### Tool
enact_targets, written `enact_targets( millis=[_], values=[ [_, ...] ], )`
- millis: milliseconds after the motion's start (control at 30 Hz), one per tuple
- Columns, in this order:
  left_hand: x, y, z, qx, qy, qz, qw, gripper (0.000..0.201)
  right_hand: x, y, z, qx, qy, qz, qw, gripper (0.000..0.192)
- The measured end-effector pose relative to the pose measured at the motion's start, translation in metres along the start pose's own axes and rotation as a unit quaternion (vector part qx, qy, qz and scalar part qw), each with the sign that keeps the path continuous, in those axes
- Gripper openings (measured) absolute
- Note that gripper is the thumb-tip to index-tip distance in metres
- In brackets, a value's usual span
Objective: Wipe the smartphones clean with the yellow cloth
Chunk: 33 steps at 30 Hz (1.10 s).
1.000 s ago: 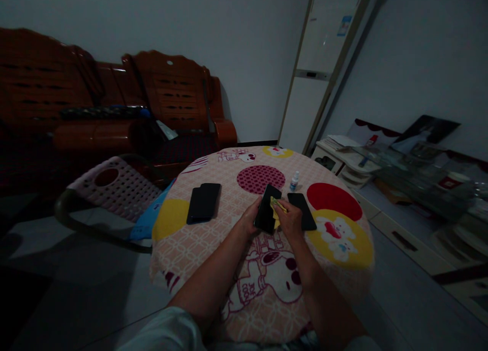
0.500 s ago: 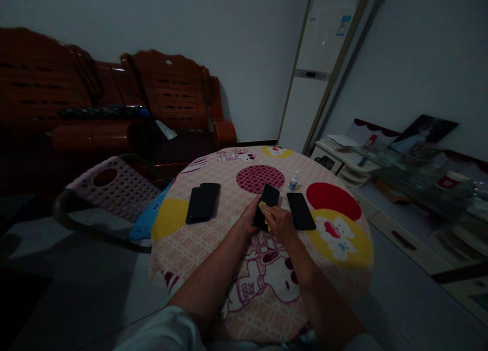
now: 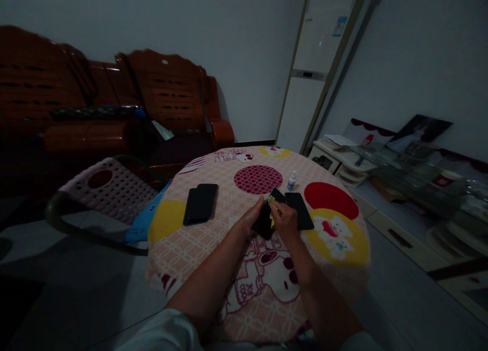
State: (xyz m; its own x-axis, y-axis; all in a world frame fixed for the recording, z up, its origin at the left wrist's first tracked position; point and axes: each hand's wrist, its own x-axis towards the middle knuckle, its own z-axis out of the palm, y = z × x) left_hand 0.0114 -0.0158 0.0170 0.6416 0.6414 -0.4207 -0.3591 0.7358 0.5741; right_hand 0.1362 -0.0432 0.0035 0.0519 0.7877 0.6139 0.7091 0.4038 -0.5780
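Note:
A dark smartphone [image 3: 263,223] is tilted over the near middle of the round table. My left hand [image 3: 252,217] grips it along its left edge. My right hand [image 3: 285,220] pinches a small yellow cloth [image 3: 272,204] and presses it on the screen, towards the upper right edge. Just right of that hand a second black phone [image 3: 300,211] lies flat. Behind it stands a small white bottle [image 3: 292,181] with a blue label. To the left, black phones [image 3: 200,203] lie close together, overlapping.
A patterned cloth [image 3: 229,249] covers the round table. At its left is a woven chair [image 3: 110,188] with a blue item on it. Wooden seats [image 3: 168,96] line the wall. On the right runs a low cabinet [image 3: 385,224] under a cluttered glass top.
The held phone has turned clockwise and tilted more. My right hand with the yellow cloth has moved up and right across the screen. The view has shifted slightly.

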Motion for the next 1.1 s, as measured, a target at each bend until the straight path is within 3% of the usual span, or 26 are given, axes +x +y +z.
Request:
enact_targets(
  millis=[167,533,867,967,1100],
  values=[
    [-0.003,0.003,-0.003,0.005,0.018,-0.001,1.0,0.064,-0.004,-0.005,0.005,0.004,-0.05,-0.025,0.998,0.03],
    [-0.002,-0.006,-0.005,0.126,-0.046,0.0,0.991,0.061,0.005,0.002,-0.011,-0.026,0.084,0.027,0.996,0.031],
    [-0.012,0.002,0.0,0.059,-0.105,-0.003,0.993,0.065,0.007,0.01,-0.016,-0.019,0.091,0.081,0.992,0.031],
    [-0.017,0.006,0.002,0.044,-0.099,-0.007,0.994,0.068,0.008,0.01,-0.018,-0.007,0.093,0.093,0.991,0.031],
    [-0.017,0.01,0.0,0.027,-0.044,0.007,0.999,0.061,0.008,0.007,-0.016,0.025,0.069,0.087,0.993,0.028]
  ],
)
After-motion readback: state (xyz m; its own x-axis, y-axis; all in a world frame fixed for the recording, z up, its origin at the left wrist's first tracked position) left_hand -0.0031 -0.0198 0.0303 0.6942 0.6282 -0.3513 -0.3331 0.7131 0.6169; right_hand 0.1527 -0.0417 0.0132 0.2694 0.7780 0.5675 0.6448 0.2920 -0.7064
